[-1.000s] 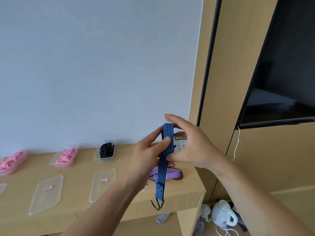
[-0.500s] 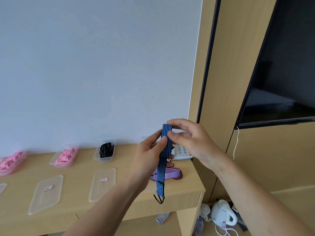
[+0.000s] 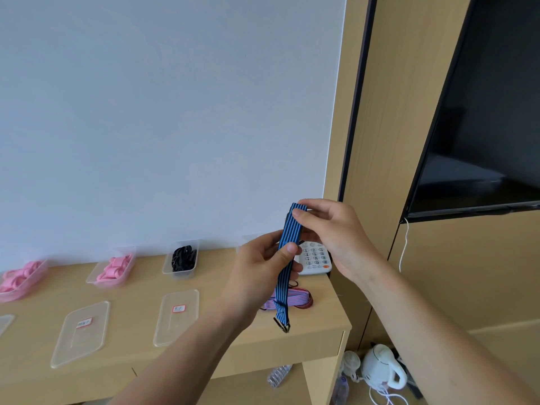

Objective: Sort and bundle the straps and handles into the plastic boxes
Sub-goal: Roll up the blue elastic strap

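I held the blue strap [image 3: 288, 229] upright: left hand [image 3: 260, 264] pinched it mid-length, right hand [image 3: 330, 229] pinched its top fold just above. The tail hung below, over the worktop [image 3: 131, 293]. Best to fold evenly and keep it taut.

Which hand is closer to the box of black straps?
Left. The left hand grips the blue strap just right of the box of black straps; the right hand pinches the strap's top, farther right.
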`<state>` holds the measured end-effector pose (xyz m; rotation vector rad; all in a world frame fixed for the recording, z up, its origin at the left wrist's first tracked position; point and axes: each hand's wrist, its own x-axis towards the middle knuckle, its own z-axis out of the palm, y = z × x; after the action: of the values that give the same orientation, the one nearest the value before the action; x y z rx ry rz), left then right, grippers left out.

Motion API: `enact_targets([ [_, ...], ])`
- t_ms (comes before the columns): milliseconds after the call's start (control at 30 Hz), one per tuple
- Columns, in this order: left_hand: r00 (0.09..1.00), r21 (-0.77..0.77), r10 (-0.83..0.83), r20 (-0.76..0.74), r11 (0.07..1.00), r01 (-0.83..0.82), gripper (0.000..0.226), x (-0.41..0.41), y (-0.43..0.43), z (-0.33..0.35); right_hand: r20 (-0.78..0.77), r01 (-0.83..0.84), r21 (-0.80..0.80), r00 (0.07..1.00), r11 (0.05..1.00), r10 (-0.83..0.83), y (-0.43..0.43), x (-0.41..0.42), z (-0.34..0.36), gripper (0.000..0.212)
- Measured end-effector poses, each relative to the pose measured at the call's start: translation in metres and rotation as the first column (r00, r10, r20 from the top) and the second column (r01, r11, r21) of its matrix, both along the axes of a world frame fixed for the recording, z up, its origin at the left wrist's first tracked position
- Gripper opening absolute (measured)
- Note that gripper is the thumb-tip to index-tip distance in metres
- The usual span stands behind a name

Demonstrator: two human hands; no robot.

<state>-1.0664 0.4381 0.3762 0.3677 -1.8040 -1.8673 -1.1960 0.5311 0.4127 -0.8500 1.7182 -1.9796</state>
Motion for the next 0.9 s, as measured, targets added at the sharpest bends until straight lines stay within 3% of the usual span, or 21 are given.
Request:
enact_targets([
  [100, 0.999, -0.048, 0.035, 0.002, 0.998, -0.035, 0.029, -0.001, 0.001, 0.002, -0.009, -0.030, -0.014, 1.000, 0.999, 0.029, 0.002, 0.002, 0.002, 0.010],
  [233, 0.998, -0.100, 0.057, 0.016, 0.993, -0.055, 0.028, -0.002, 0.002, 0.000, -0.019, -0.043, 0.012, 0.999, 0.999, 0.043, 0.006, 0.004, 0.007, 0.018],
  [433, 0.992, -0.022, 0.113, 0.063, 0.994, -0.112, 0.020, -0.002, 0.005, -0.003, -0.150, 0.022, 0.011, 0.989, 1.000, -0.020, 0.006, 0.004, 0.007, 0.030],
  [500, 0.984, 0.024, 0.144, 0.102, 0.989, -0.147, 0.015, -0.003, 0.004, -0.002, -0.265, 0.071, -0.014, 0.962, 0.997, -0.072, 0.005, 0.005, 0.005, 0.034],
  [633, 0.983, 0.159, 0.128, 0.135, 0.976, -0.149, 0.026, 0.000, 0.004, 0.003, -0.457, 0.066, -0.104, 0.883, 0.992, -0.106, 0.006, 0.010, -0.003, 0.041],
  [800, 0.998, 0.513, -0.040, 0.043, 0.859, 0.012, 0.047, 0.001, -0.003, 0.014, -0.587, 0.000, -0.167, 0.803, 0.986, -0.100, 0.008, 0.015, -0.013, 0.045],
  [900, 0.995, 0.504, -0.099, -0.021, 0.858, 0.096, 0.040, 0.002, -0.008, 0.015, -0.613, -0.084, -0.146, 0.789, 0.986, -0.023, 0.010, 0.017, -0.017, 0.032],
])
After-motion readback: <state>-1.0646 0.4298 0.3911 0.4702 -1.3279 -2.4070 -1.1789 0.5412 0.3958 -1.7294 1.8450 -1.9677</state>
